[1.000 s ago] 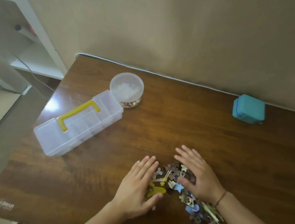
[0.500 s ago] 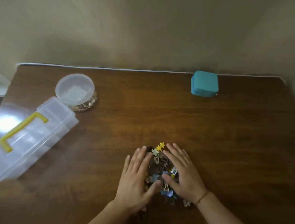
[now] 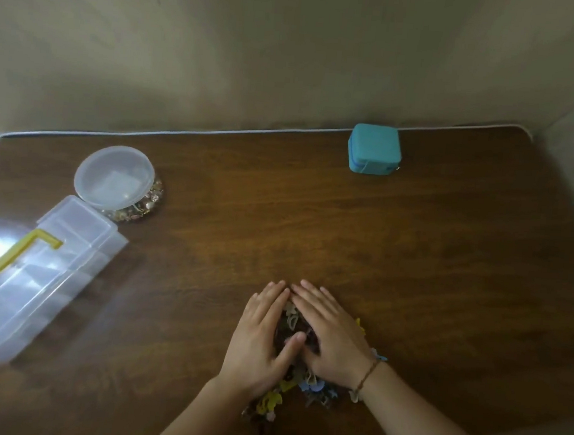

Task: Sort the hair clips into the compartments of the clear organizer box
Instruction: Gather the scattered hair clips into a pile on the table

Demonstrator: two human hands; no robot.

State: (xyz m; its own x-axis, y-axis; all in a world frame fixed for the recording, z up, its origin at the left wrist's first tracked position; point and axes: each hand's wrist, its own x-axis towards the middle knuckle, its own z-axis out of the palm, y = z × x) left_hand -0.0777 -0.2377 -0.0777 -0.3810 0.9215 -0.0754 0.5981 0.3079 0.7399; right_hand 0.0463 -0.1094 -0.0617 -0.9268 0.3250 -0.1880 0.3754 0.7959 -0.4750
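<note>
Both hands drawn closer, left hand (image 3: pixel 258 345), right hand (image 3: pixel 331 341), flat over hair clips (image 3: pixel 291 324)

bare table (image 3: pixel 313 219) centre, organizer box (image 3: pixel 33 283) left

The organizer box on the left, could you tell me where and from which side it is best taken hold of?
Probably by the yellow handle on the lid of the organizer box, coming from above. The box lies flat and shut, lid up, so the handle bar faces upward and fingers could curl under it. The walls are smooth clear plastic, likely slippery. Both hands, left and right, rest on the clips now.
</note>
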